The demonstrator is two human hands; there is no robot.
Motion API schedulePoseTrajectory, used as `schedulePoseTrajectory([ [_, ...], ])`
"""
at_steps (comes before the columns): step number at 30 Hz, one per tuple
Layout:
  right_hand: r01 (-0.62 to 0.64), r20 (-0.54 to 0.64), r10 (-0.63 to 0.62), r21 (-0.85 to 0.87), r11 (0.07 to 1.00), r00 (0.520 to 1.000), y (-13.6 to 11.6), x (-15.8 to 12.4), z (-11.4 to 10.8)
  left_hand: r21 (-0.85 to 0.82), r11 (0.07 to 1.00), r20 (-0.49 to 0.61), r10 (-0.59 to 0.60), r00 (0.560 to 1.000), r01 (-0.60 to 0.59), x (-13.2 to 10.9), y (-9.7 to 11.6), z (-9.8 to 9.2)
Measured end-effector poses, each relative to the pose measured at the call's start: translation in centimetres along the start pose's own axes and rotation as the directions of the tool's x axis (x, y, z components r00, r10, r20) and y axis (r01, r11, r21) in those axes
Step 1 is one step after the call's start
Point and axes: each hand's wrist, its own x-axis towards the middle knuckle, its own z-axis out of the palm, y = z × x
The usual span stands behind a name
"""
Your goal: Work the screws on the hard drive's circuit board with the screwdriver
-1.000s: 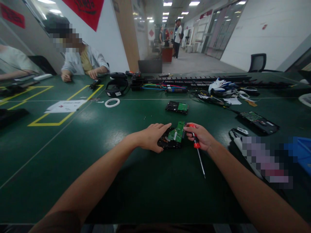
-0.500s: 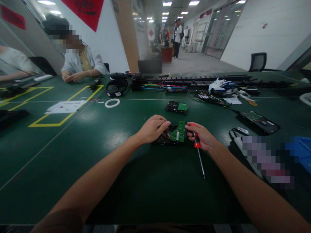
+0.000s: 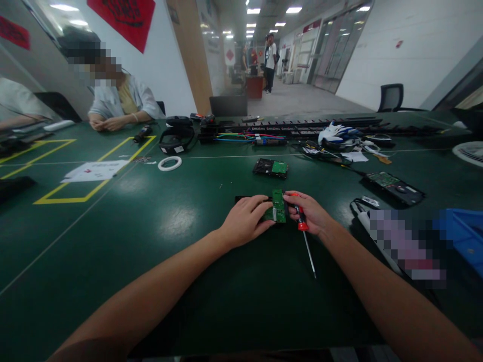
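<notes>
A green circuit board (image 3: 278, 202) lies over a black hard drive (image 3: 239, 199) on the table in front of me. My left hand (image 3: 247, 219) covers much of the drive, its fingers and thumb closed around the board's left part. At the board's right edge, the fingertips of my right hand (image 3: 312, 213) touch it. That same hand keeps a red and black screwdriver (image 3: 309, 254) in its curled fingers, the shaft slanting down toward me. The drive's inside is mostly hidden under my left hand.
Beyond my hands lies a second hard drive (image 3: 270, 168), and a third drive (image 3: 394, 188) sits at the right. A white ring (image 3: 169, 163), tiny bits, cables and gloves (image 3: 337, 134) are further back. A blue bin (image 3: 462, 236) stands at right. A person (image 3: 124, 103) sits at far left.
My left hand has moved right and nearer, from the drive's far left side onto the circuit board. My right hand still holds the screwdriver at the board's right edge. The view has shifted slightly.
</notes>
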Motion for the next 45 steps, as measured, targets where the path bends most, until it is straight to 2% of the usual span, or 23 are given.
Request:
schedulePoseTrajectory([
  [5,0.033,-0.014,-0.033,0.017,0.999,0.999,-0.1,-0.2,0.2,0.056,0.994,-0.103,0.103,0.989,-0.097,-1.3,0.2,0.4],
  [9,0.049,0.0,-0.049,-0.011,0.999,0.999,-0.3,-0.4,0.3,0.07,0.991,-0.159,0.126,0.979,-0.116,-1.4,-0.3,0.5],
  [13,0.081,0.0,-0.081,-0.068,0.994,0.997,-0.6,-0.7,0.5,0.047,0.997,-0.172,0.07,0.983,-0.062,-1.3,-0.5,0.5],
  [20,0.03,0.043,-0.026,-0.099,0.995,0.999,-0.7,-0.9,0.4,-0.004,0.998,-0.189,-0.067,0.98,0.068,-1.3,-0.5,0.4],
  [23,0.018,0.044,-0.014,-0.097,0.995,0.999,-0.6,-0.8,0.2,-0.018,0.991,-0.18,-0.132,0.975,0.131,-1.3,-0.6,0.6],
  [26,0.019,0.044,-0.015,-0.099,0.995,0.999,-0.6,-0.7,0.1,-0.013,0.989,-0.17,-0.146,0.975,0.146,-1.4,-0.7,0.7],
  [36,-0.004,0.03,0.007,-0.089,0.996,1.0,-0.2,-0.5,0.0,-0.003,0.998,-0.086,-0.065,0.994,0.065,-1.4,-0.6,0.6],
  [45,-0.021,0.02,0.025,-0.178,0.984,0.999,0.2,-0.1,-0.3,-0.032,0.999,0.03,-0.018,0.999,0.019,-2.3,-0.7,-0.2],
])
